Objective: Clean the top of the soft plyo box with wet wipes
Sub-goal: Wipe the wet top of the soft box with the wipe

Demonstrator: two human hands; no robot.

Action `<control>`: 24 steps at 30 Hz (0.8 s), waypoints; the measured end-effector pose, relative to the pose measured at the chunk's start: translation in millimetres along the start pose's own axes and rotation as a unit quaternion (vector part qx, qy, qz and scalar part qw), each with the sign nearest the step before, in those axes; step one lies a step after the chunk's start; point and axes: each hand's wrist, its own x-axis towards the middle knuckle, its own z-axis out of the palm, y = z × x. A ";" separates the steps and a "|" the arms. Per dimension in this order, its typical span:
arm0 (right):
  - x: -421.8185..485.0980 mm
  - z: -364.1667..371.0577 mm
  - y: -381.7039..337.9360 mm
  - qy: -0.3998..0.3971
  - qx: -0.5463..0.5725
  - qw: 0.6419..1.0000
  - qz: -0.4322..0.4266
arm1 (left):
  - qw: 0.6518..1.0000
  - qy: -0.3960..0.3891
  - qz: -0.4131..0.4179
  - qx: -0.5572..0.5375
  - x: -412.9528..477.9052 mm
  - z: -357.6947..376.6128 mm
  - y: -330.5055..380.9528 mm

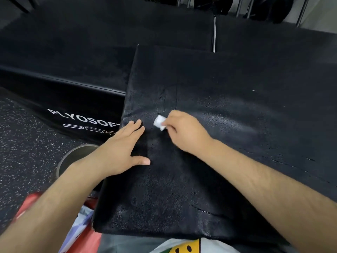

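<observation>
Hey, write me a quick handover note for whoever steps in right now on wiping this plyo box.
Left hand: open, lying flat on the plyo box top near its left edge.
Right hand: pinches a small folded wet wipe, pressed to the top just right of the left hand.
Done: a damp-looking sheen right of the wipe suggests that strip is wiped, though it may only be glare.
Left: the far and near parts look dull, so probably most of the top.

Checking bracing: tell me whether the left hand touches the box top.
Touching. The head view shows the left hand flat on the box top.
</observation>
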 end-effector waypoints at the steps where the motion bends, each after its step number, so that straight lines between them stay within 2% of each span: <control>1: 7.3 -4.9 12.8 0.033 -0.002 0.999 0.037 | 1.000 0.001 0.001 -0.003 -0.2 0.3 -0.5; 3: 10.5 -6.5 19.2 0.080 0.016 0.994 0.072 | 1.000 0.000 0.005 -0.003 -0.9 1.7 -0.7; 4: 8.6 -3.3 13.0 0.078 0.026 0.995 0.055 | 1.000 -0.003 0.005 -0.003 -0.9 2.6 -1.2; 7: -5.5 2.8 -10.8 -0.001 0.023 0.999 -0.035 | 1.000 -0.003 0.002 -0.001 -0.5 2.8 -3.0; 8: -1.7 -0.7 -6.5 -0.007 0.010 0.999 -0.041 | 1.000 -0.002 0.004 0.003 0.6 2.5 -3.2; 12: 24.7 -7.3 17.0 0.075 0.025 0.996 0.032 | 1.000 -0.004 0.003 0.014 1.2 2.5 -1.3; 17: 24.1 3.1 0.8 0.013 0.016 0.999 -0.049 | 1.000 0.002 0.006 0.025 3.1 4.3 -2.6; 21: 57.4 -4.6 22.5 0.095 0.035 0.994 0.036 | 0.997 -0.012 -0.004 0.079 6.2 -12.3 2.1; 24: 49.0 9.2 4.0 0.085 0.043 0.995 -0.010 | 0.992 0.051 -0.020 0.114 25.8 -44.3 9.1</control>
